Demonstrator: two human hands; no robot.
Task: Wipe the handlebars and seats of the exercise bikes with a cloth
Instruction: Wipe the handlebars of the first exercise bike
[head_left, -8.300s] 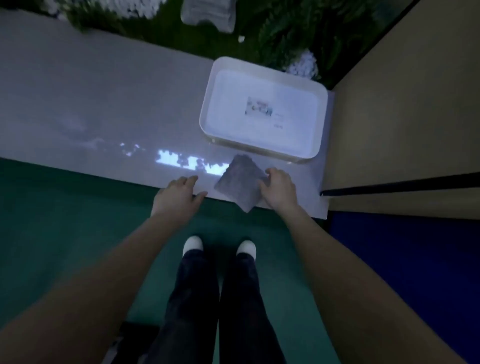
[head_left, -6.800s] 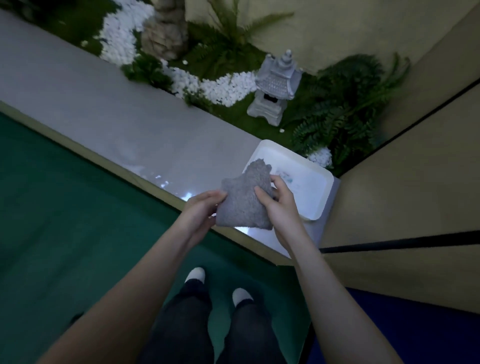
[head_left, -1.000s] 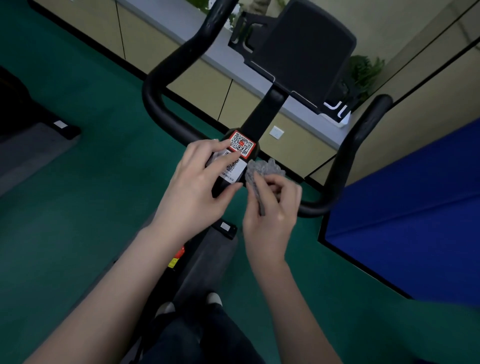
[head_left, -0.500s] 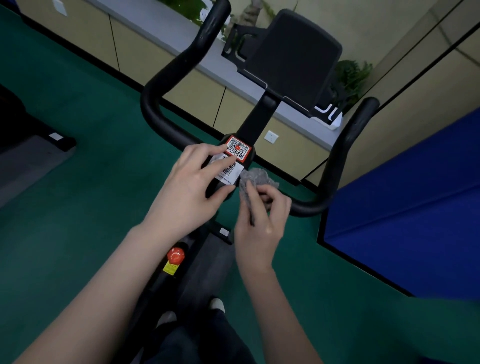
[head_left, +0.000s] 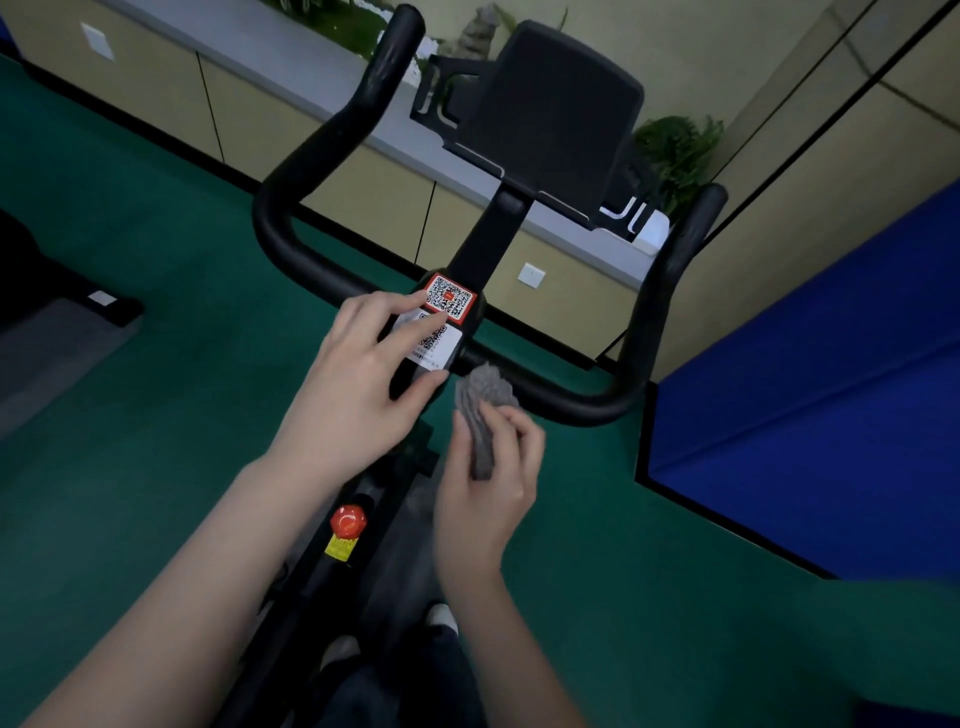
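Cloth (head_left: 483, 410), grey and crumpled, pinched in right hand (head_left: 485, 467); left hand (head_left: 363, 384) spread on curved black handlebars (head_left: 566, 400).

Both bare forearms reach forward, close together. The left hand (head_left: 358, 379) lies spread — fingers nearly straight, thumb out. The right hand (head_left: 485, 478) is curled, its grip pinching a cloth (head_left: 483, 410) — fingertips bent inward.

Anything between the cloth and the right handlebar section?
Nothing. In the head view the cloth, held by the right hand, overlaps the handlebar; contact unclear.
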